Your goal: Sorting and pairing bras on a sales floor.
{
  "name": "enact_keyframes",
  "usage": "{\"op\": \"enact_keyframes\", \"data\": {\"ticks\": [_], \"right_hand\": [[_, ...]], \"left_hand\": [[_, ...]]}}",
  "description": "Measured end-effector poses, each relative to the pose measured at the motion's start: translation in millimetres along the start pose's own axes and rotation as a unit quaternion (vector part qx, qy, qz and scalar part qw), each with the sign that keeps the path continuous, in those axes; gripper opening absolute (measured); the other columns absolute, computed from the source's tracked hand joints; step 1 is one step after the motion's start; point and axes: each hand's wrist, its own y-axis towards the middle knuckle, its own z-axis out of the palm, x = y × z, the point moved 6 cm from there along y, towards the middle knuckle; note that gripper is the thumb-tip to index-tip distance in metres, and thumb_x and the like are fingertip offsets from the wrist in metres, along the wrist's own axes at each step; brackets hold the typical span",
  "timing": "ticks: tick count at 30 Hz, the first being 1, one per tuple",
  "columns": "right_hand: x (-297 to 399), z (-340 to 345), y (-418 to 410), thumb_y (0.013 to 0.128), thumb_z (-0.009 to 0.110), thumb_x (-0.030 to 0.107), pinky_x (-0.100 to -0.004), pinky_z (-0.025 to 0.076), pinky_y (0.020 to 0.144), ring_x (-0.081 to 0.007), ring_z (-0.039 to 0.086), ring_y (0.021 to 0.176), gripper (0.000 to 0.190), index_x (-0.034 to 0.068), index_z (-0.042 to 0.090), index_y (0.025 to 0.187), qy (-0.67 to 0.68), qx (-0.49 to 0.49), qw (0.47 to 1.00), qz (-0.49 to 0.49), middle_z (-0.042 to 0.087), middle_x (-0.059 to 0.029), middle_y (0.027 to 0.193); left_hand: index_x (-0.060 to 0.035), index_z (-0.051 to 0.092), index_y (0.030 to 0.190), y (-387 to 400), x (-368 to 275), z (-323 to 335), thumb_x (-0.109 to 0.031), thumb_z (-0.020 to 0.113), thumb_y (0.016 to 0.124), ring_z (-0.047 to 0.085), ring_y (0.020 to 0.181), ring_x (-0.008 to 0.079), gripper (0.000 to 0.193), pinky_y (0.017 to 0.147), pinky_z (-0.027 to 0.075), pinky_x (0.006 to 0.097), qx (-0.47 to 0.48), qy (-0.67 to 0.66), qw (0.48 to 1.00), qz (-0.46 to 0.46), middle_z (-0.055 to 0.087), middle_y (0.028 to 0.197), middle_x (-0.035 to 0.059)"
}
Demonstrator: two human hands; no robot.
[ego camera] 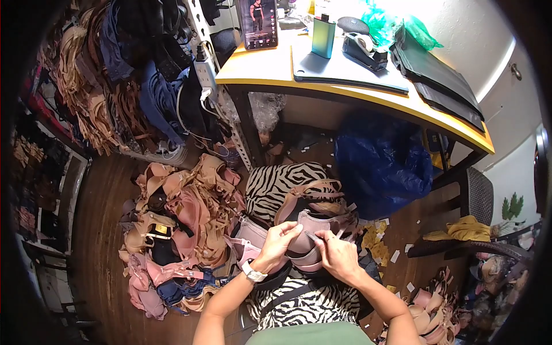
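Note:
Several bras lie on the zebra-patterned fabric (282,183) over my lap, with a mauve padded bra (302,243) uppermost. My left hand (278,243), a white watch on its wrist, has thumb and forefinger pinched together at the cup's left edge; whether a thread or tag is between them is too small to tell. To its right, my right hand (336,252) holds a small metal tool (311,236), perhaps tweezers or snips, its tip towards the cup. More tan bras (319,194) lie just beyond both hands.
A pile of bras (198,215) covers floor at left, another (435,315) at lower right. Ahead stands a yellow-edged table (267,73) with a smartphone (258,23) and tape dispenser (364,49). Below it sits a blue plastic bag (379,164); a chair (476,198) stands right, a power strip (205,71) hangs left.

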Motion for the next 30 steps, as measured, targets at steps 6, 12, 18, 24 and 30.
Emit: {"op": "enact_keyframes", "data": {"ticks": [6,12,18,24,30], "right_hand": [[-20.3,-5.5,16.3,0.09,0.05,0.02,-0.0305,0.048,0.069,-0.0203,0.062,0.079,0.025,0.005,0.051,0.11,0.274,0.067,0.959,0.008,0.061,-0.0145,0.091],[-21.2,-24.8,48.8,0.073,0.069,0.009,-0.0266,0.045,0.065,-0.018,0.055,0.074,0.02,0.004,0.065,0.092,0.221,0.043,0.97,-0.093,0.053,-0.007,0.082],[-20.0,6.2,49.8,0.073,0.067,0.017,-0.0337,0.046,0.07,-0.0268,0.058,0.078,0.025,0.005,0.063,0.095,0.146,0.169,0.972,-0.069,0.055,-0.0098,0.086],[-7.0,12.5,40.7,0.074,0.058,0.011,-0.0397,0.047,0.065,-0.0305,0.059,0.078,0.02,0.002,0.055,0.092,-0.002,0.15,0.988,-0.044,0.054,-0.0133,0.084],[-82.5,-18.6,37.7,0.076,0.046,-0.003,-0.0312,0.045,0.069,-0.023,0.055,0.072,0.018,0.003,0.053,0.092,0.188,-0.088,0.978,0.026,0.054,-0.0126,0.081]], "left_hand": [[0.0019,0.06,0.095,-16.7,-22.2,18.9,-0.001,0.065,0.075,0.057,0.075,0.0096,0.02,0.069,0.046,0.0232,0.022,0.185,0.965,0.185,0.06,0.085,0.0029],[-0.0026,0.063,0.089,-38.3,-18.2,36.2,0.002,0.064,0.069,0.055,0.078,0.0247,0.02,0.065,0.049,0.0321,-0.017,0.464,0.741,0.485,0.045,0.091,0.0114],[-0.0065,0.065,0.091,-39.8,-4.2,33.0,0.001,0.066,0.067,0.055,0.076,0.0227,0.026,0.062,0.05,0.0311,-0.009,0.475,0.71,0.52,0.044,0.091,0.0095],[-0.0072,0.066,0.092,-43.1,-5.3,30.9,0.001,0.067,0.065,0.054,0.073,0.0216,0.028,0.06,0.049,0.0301,-0.019,0.476,0.702,0.529,0.044,0.091,0.009],[-0.0035,0.055,0.102,-47.9,-32.5,48.8,-0.003,0.069,0.071,0.05,0.075,0.0227,0.034,0.062,0.045,0.0318,-0.096,0.505,0.674,0.53,0.044,0.095,0.0105]]}}
